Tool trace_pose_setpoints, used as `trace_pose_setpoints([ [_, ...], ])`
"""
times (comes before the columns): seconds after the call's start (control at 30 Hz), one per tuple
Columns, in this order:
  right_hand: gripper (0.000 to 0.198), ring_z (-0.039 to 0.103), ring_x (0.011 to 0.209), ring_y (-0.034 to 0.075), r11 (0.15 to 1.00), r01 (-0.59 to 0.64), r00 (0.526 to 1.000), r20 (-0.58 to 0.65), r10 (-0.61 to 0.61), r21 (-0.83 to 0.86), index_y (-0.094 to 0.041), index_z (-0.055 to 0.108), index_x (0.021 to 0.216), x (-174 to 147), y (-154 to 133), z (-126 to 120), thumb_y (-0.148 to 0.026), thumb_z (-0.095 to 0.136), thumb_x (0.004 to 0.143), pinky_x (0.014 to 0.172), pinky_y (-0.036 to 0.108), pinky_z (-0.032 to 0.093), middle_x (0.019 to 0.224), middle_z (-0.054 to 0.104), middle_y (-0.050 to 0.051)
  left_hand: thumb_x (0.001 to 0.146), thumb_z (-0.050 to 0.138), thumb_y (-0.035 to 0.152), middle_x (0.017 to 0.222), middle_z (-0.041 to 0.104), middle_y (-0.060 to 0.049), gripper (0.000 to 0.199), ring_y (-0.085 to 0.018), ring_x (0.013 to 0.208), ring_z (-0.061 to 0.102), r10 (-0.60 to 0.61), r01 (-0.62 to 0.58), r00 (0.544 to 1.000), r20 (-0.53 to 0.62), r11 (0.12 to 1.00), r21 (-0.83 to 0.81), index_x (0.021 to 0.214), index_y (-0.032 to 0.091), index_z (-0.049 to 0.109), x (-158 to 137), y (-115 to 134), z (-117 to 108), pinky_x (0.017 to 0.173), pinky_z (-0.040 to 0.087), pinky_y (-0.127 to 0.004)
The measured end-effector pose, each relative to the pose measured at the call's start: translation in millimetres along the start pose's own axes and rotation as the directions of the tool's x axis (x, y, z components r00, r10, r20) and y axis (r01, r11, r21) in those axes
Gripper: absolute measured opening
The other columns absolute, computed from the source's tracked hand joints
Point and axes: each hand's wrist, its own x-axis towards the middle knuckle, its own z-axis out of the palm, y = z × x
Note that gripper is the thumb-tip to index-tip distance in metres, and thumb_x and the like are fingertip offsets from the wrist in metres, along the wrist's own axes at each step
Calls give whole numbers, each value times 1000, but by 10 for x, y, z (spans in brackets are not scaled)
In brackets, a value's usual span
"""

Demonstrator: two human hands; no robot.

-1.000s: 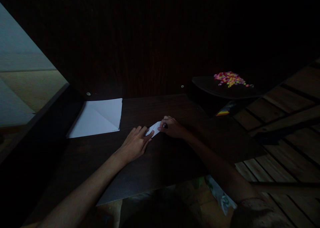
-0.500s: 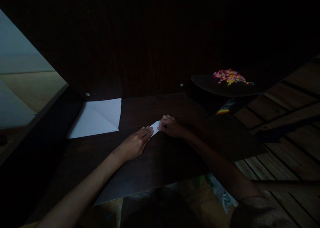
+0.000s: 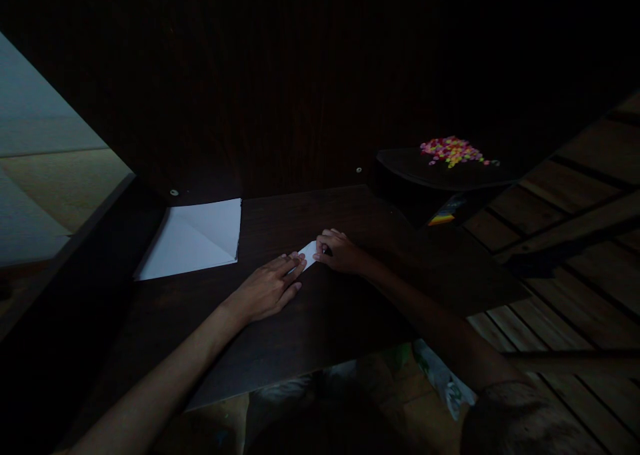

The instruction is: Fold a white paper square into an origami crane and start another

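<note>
A small folded piece of white paper [image 3: 309,252] lies on the dark tabletop [image 3: 280,225] between my hands. My left hand [image 3: 273,285] rests flat with its fingertips pressing the paper's left part, its thumb spread apart on the table side. At the paper's right end, my right hand [image 3: 336,251] has curled fingers, with thumb and forefinger pinching the edge. Part of the paper is hidden under the left fingers. To the left lies a stack of white paper sheets [image 3: 200,235], the top one with a diagonal crease.
A dark curved shelf [image 3: 400,165] at the right holds a pile of small colourful pieces [image 3: 453,150]. The tall dark back panel [image 3: 280,95] rises behind the table. Wooden slats [image 3: 565,295] are at the far right, and a plastic bag [image 3: 443,375] lies below the table's front edge.
My left thumb has spread away from the fingers. The right hand keeps its pinch on the folded paper. The whole view has shifted slightly.
</note>
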Motion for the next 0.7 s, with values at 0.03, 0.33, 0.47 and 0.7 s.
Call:
trace_pose_setpoints([
  [0.03, 12, 50, 86, 19, 1000, -3, 1000, -10, 3, -5, -20, 56, 76, 0, -6, 8, -18, 68, 78, 79, 32, 35, 83, 56, 2, 99, 38, 31, 143, 49, -16, 47, -27, 135, 44, 4, -4, 1000, 15, 1000, 18, 141, 11, 43, 2, 5, -3, 112, 38, -43],
  [0.33, 15, 50, 73, 15, 998, -47, 997, 64, 45, 37, -19, 56, 74, 108, -23, -66, -13, 71, 72, 68, 26, 33, 76, 56, -1, 100, 33, 46, 146, 44, -20, 58, -30, 139, 37, 75, -80, 993, 86, 996, 49, 143, 8, 40, 11, -57, -4, 113, 34, -45],
  [0.47, 12, 50, 69, 13, 998, -42, 995, 88, 38, 42, -18, 59, 71, 154, -14, -106, -15, 71, 71, 64, 24, 33, 74, 56, -1, 100, 36, 45, 148, 42, -18, 55, -28, 139, 38, 113, -114, 990, 89, 993, 7, 143, 12, 41, -14, -163, -13, 113, 34, -43],
  [0.7, 11, 49, 62, 10, 998, -54, 993, 112, 50, 35, -18, 62, 70, 188, 2, -134, -14, 73, 68, 57, 21, 32, 69, 56, -3, 100, 39, 40, 153, 34, -14, 47, -25, 143, 30, 183, -171, 972, 146, 981, -90, 140, 17, 47, -37, -248, -139, 117, 28, -43],
])
